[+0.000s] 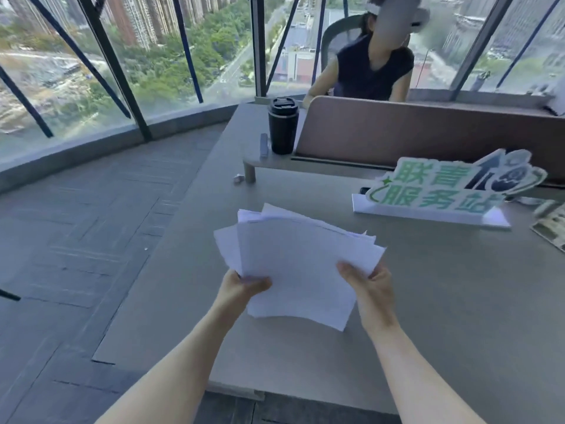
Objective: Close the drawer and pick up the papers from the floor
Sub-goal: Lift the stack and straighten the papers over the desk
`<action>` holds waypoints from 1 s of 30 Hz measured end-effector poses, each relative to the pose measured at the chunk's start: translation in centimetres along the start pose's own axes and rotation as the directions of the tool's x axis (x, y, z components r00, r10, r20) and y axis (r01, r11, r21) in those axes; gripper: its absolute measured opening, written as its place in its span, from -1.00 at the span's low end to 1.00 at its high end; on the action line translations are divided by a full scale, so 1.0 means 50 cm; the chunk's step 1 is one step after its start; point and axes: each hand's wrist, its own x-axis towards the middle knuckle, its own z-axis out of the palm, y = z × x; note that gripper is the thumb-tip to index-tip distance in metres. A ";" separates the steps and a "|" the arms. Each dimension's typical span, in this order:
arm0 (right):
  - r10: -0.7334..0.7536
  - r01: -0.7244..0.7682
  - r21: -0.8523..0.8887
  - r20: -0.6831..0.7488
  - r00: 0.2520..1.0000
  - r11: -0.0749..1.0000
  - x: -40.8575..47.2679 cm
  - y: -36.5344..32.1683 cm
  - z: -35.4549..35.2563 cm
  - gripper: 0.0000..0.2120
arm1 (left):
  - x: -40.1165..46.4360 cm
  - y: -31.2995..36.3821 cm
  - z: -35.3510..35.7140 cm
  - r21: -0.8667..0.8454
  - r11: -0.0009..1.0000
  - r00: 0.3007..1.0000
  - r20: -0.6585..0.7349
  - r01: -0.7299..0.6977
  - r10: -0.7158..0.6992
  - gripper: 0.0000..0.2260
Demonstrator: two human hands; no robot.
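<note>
A loose stack of white papers (299,261) is held over the grey desk (443,286), its sheets fanned out and uneven at the far edge. My left hand (241,289) grips the stack's near left corner, thumb on top. My right hand (370,286) grips the near right edge. The papers hang slightly curved, and I cannot tell whether their bottom edge touches the desk. No drawer is in view, and no papers lie on the grey carpet floor (76,240) to the left.
On the desk stand a green and white sign (452,191), a raised shelf with a black lidded cup (282,127), and a brown divider panel (428,133). A person sits behind the divider. Glass windows run along the far wall.
</note>
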 end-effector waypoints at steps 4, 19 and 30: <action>-0.050 0.050 -0.028 -0.020 0.999 0.998 0.013 -0.025 0.027 -0.62 | 0.041 0.020 0.003 0.090 0.995 0.999 -0.026 0.033 -0.031 -0.81; -0.030 0.088 -0.532 0.116 0.993 0.842 0.106 -0.140 -0.021 -0.82 | 0.152 0.249 0.008 0.773 0.415 0.838 0.262 -0.479 0.478 -0.83; -0.055 0.048 -0.193 -0.031 0.998 0.980 0.122 -0.059 -0.111 -0.83 | 0.159 0.133 -0.014 0.085 0.973 0.964 0.181 -0.213 0.195 -0.62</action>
